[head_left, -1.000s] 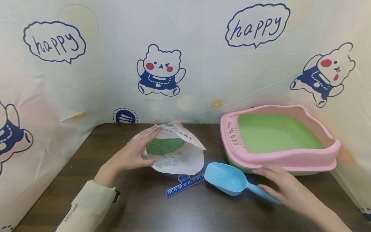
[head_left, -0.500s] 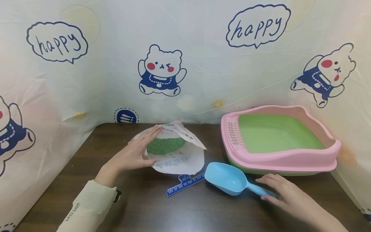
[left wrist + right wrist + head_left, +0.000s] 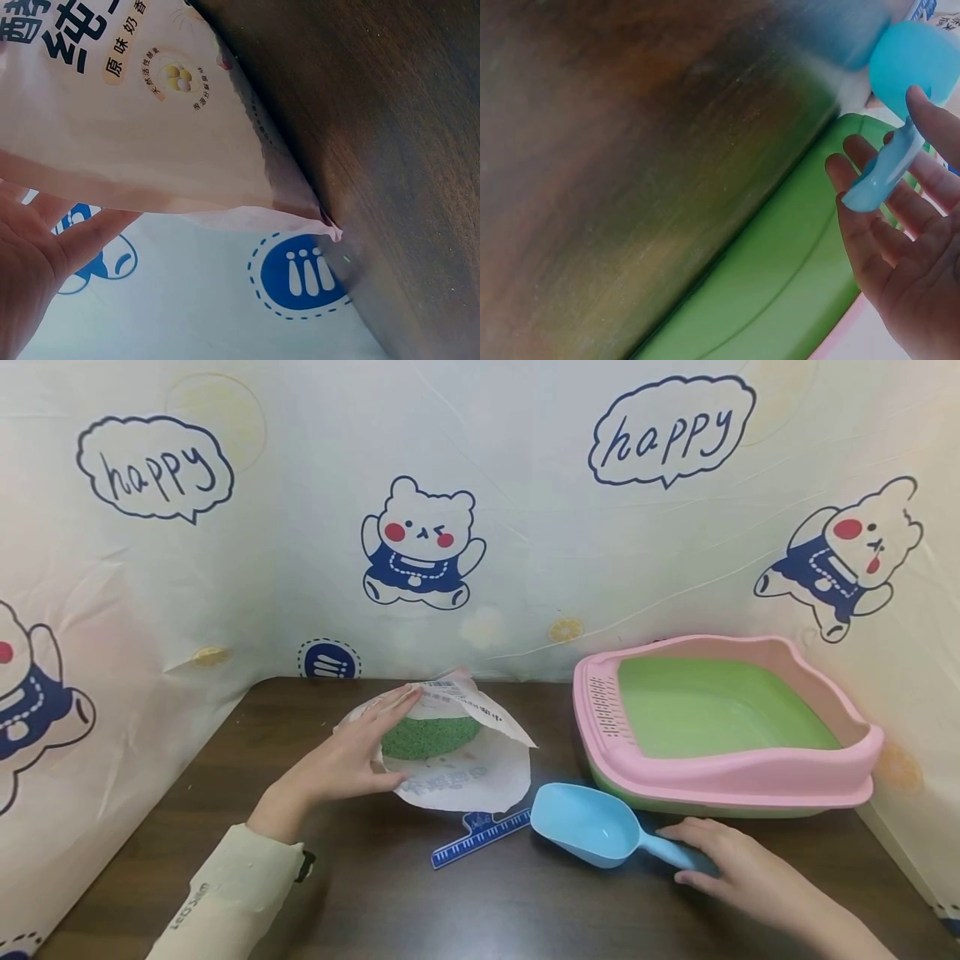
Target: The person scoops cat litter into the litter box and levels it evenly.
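Observation:
My left hand (image 3: 341,764) holds the left side of the mouth of a white litter bag (image 3: 472,781), fingers along its upper side and thumb near the lower rim. Green granules (image 3: 431,737) show inside. In the left wrist view the bag's printed side (image 3: 150,135) covers part of the hand. A light-blue litter scoop (image 3: 588,822) lies on the table, bowl towards the bag. My right hand (image 3: 738,868) is at its handle. In the right wrist view the handle (image 3: 889,169) lies across spread, loosely bent fingers, with the thumb close beside it.
A pink-rimmed green litter box (image 3: 720,781) stands at the back right, behind the scoop. A blue piano-key patterned clip (image 3: 480,839) lies between bag and scoop on the dark wooden table (image 3: 405,910). A printed cloth (image 3: 525,568) hangs behind.
My right hand has drawn slightly back and come lower around the scoop's handle. The left hand and the bag have stayed in place.

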The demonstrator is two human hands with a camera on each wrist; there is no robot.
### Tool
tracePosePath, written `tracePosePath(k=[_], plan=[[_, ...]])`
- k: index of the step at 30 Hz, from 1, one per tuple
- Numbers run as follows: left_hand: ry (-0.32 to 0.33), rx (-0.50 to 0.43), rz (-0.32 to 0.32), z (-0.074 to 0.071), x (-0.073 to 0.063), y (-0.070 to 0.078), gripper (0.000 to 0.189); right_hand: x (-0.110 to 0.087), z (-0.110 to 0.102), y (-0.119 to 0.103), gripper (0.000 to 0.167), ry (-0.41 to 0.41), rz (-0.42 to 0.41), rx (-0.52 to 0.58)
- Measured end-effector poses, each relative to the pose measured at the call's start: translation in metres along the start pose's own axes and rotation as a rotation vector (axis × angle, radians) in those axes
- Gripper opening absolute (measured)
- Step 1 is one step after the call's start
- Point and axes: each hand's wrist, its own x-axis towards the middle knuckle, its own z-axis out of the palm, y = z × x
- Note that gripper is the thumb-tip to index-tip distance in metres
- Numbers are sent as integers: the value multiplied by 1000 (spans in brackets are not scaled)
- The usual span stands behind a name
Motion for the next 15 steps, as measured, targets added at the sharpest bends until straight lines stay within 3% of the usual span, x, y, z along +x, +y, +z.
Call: tracePosePath(k=[7,15], plan=[[-1,-3,0,1,0,-1,105,2,0,0,36,-49,33,76],[-1,-7,-9,0,0,1,105,3,2,-1,39,55,-54,125]])
